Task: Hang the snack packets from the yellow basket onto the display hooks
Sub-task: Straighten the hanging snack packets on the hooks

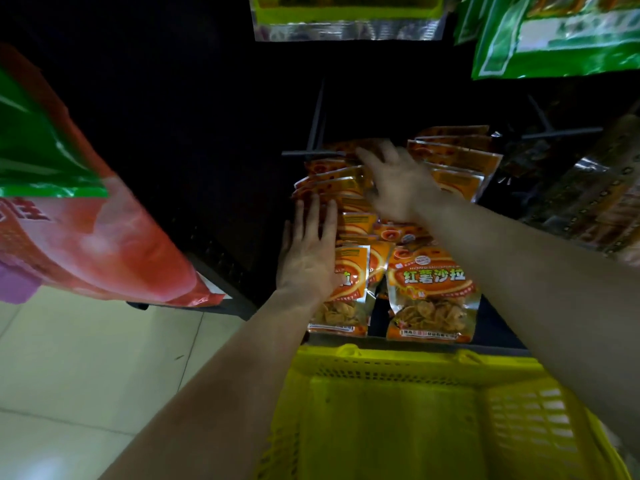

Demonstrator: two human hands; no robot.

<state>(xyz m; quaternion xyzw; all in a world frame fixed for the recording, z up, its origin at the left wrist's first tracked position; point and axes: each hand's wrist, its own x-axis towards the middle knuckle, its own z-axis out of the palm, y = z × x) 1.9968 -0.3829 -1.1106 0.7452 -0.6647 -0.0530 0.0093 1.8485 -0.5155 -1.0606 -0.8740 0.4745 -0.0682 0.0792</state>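
Two rows of orange snack packets (429,289) hang on display hooks (304,153) against a dark rack. My left hand (310,251) lies flat with straight fingers against the left side of the left row. Further back, my right hand (394,181) rests with spread fingers on top of the packets between the two rows, blurred, holding nothing that I can see. The yellow basket (381,372) sits below the packets at the bottom of the view, and its visible inside holds no packets.
A large red and green bag (86,220) hangs close at the left. Green bags (554,39) and a yellow-green one (346,15) hang above. Dark packets (588,195) fill the right. A bare hook (561,133) sticks out at the right. Pale floor tiles (86,375) lie at the lower left.
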